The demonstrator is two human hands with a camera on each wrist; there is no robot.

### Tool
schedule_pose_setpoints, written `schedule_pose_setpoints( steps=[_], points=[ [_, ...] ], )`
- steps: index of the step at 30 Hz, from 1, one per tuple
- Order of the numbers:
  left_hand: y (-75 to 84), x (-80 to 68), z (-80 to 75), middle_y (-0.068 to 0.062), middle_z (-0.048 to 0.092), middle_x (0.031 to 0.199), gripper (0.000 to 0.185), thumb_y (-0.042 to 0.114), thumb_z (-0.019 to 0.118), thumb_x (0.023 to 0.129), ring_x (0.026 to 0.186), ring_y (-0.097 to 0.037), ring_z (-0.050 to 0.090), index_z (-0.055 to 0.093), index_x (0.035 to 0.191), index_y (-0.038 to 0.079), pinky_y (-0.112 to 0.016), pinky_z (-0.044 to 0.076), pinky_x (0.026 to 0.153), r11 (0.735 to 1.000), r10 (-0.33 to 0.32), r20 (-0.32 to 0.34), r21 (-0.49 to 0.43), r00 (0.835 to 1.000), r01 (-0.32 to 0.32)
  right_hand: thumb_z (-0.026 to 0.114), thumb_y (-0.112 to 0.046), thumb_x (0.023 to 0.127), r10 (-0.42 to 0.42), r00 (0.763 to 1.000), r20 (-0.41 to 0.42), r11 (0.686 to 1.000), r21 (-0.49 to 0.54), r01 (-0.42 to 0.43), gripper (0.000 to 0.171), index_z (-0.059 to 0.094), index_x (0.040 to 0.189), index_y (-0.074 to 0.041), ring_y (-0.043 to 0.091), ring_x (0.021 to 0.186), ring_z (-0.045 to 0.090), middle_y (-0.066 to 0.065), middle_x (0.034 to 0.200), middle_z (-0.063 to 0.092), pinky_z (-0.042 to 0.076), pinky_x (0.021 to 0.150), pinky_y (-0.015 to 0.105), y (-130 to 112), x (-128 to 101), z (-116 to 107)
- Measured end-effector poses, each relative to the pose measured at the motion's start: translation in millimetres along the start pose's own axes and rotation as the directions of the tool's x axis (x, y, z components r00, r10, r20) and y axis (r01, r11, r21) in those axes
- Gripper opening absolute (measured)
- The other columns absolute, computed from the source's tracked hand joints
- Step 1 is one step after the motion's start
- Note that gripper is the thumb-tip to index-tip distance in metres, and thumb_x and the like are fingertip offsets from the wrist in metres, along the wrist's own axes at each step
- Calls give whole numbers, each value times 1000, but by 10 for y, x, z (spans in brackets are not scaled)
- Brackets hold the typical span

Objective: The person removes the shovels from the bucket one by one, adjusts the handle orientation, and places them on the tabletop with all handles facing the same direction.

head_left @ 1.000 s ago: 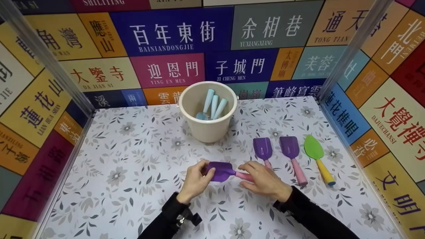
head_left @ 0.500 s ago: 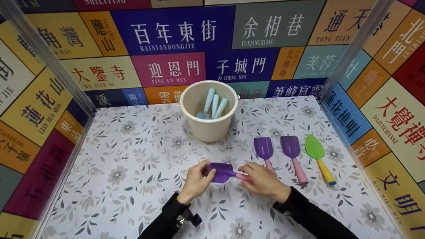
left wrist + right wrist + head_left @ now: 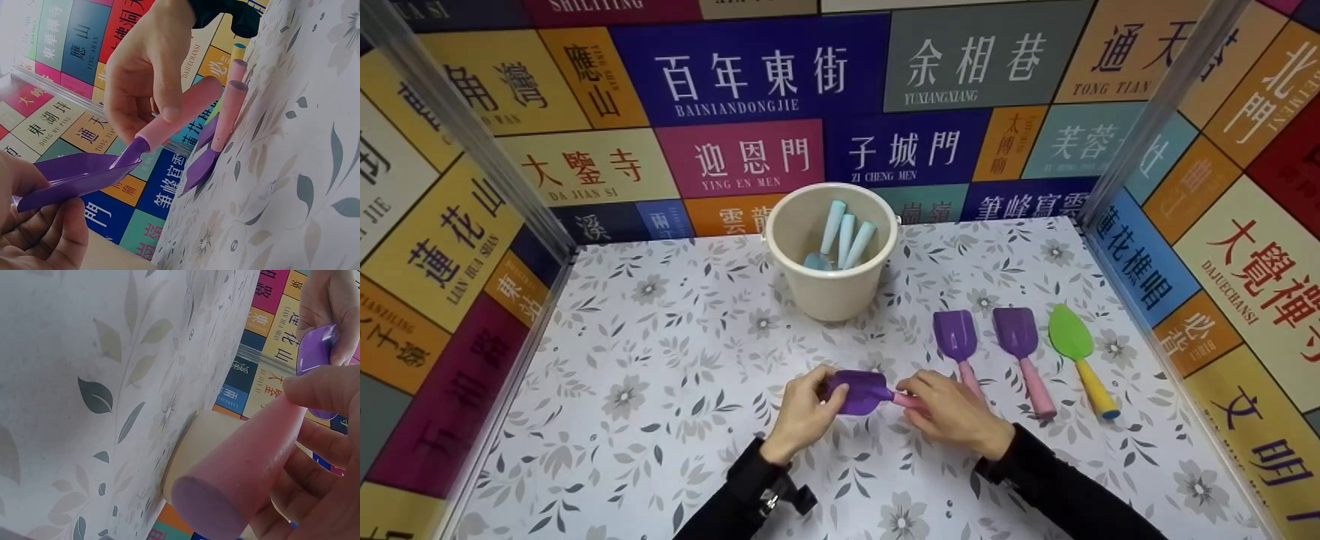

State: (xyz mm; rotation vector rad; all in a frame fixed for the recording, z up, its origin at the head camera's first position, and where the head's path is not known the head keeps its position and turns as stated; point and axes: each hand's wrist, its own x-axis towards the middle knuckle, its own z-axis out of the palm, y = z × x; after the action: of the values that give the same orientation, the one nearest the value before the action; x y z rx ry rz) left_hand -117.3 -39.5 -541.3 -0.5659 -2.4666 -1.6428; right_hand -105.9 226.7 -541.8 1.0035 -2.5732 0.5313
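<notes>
A toy shovel with a purple scoop (image 3: pixel 861 394) and a pink handle (image 3: pixel 188 109) is held between both hands above the table. My left hand (image 3: pixel 801 409) pinches the outer end of the scoop, thumb on one face and fingers behind. At the other end, my right hand (image 3: pixel 960 416) holds the handle between thumb and fingers near where it joins the scoop. The handle's rounded butt (image 3: pixel 208 509) sticks out past the right hand in the right wrist view. Beyond the hands stands a cream bucket (image 3: pixel 832 292) with several light-blue handles (image 3: pixel 846 236) inside.
To the right lie two more purple shovels with pink handles, the nearer shovel (image 3: pixel 955 335) partly behind the right hand and the other shovel (image 3: pixel 1015 334) beside it. Farther right is a green trowel (image 3: pixel 1069 332) with a yellow handle. Sign-covered walls (image 3: pixel 750 75) enclose the flowered table (image 3: pixel 660 450).
The right hand has shifted slightly left along the handle, and its fingers have drawn in closer to it. The shovel's scoop sits a touch lower in the head view; the left hand barely moves.
</notes>
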Motion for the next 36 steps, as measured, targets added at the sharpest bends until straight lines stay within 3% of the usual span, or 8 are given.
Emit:
schedule_pose_setpoints(
  steps=[9, 17, 20, 23, 25, 28, 31, 36],
  points=[
    [29, 3, 5, -10, 73, 79, 9, 4, 71, 93, 66, -1, 53, 73, 100, -1, -20, 47, 63, 1000, 9, 3, 0, 1000, -9, 80, -10, 82, 11, 1000, 14, 1000, 0, -11, 28, 70, 107, -7, 17, 75, 61, 3, 90, 65, 56, 67, 32, 2, 3, -5],
    [47, 15, 9, -10, 73, 78, 9, 5, 72, 92, 65, 0, 52, 73, 99, -1, -19, 45, 61, 1000, 25, -9, -2, 1000, -25, 81, -6, 78, -24, 999, -48, 1000, -8, 23, 28, 70, 104, -7, 15, 75, 61, 2, 87, 65, 56, 67, 31, 11, 10, 4],
    [65, 18, 11, -10, 73, 76, 9, 4, 72, 91, 64, 0, 52, 72, 98, -1, -19, 46, 59, 999, 37, -16, 2, 999, -37, 81, -8, 81, 5, 998, -58, 1000, -21, -6, 26, 71, 104, -10, 16, 78, 64, 1, 89, 67, 58, 75, 41, -4, 3, -19],
    [78, 23, 13, -11, 74, 78, 11, 4, 73, 91, 64, -3, 57, 72, 100, -2, -26, 54, 60, 998, 57, -36, 7, 998, -57, 81, -11, 83, 48, 997, -54, 998, -25, -49, 25, 71, 106, -12, 17, 82, 67, 0, 93, 70, 56, 82, 57, -18, -2, -55],
    [79, 26, 12, -11, 75, 81, 12, 4, 73, 91, 67, -8, 63, 72, 102, -3, -30, 59, 64, 997, 73, -52, -5, 996, -74, 81, -11, 84, 57, 997, -51, 998, -17, -58, 25, 72, 107, -12, 18, 84, 68, 1, 95, 71, 55, 82, 60, -10, -5, -75],
    [78, 25, 2, -11, 76, 86, 13, 4, 73, 93, 73, -16, 70, 71, 104, -2, -32, 63, 72, 994, 104, -76, -37, 992, -107, 82, -7, 82, 41, 997, -61, 999, -9, -42, 27, 71, 107, -9, 18, 85, 68, 2, 97, 72, 54, 78, 51, 20, -6, -103],
    [57, 12, -22, -9, 75, 85, 12, 3, 74, 93, 75, -18, 71, 71, 104, -1, -29, 63, 71, 987, 152, -90, -44, 984, -157, 82, -4, 81, 27, 996, -81, 1000, 11, -26, 27, 71, 106, -6, 20, 86, 68, 4, 96, 72, 56, 75, 45, 67, -21, -132],
    [-33, -43, -101, -8, 74, 85, 17, -2, 76, 88, 73, -18, 70, 71, 103, -2, -29, 62, 67, 960, 274, -93, 82, 957, -266, 79, -1, 83, 94, 992, -84, 992, 91, -87, 24, 70, 106, -3, 18, 78, 65, 6, 93, 70, 60, 70, 37, 147, -75, -198]
  ],
)
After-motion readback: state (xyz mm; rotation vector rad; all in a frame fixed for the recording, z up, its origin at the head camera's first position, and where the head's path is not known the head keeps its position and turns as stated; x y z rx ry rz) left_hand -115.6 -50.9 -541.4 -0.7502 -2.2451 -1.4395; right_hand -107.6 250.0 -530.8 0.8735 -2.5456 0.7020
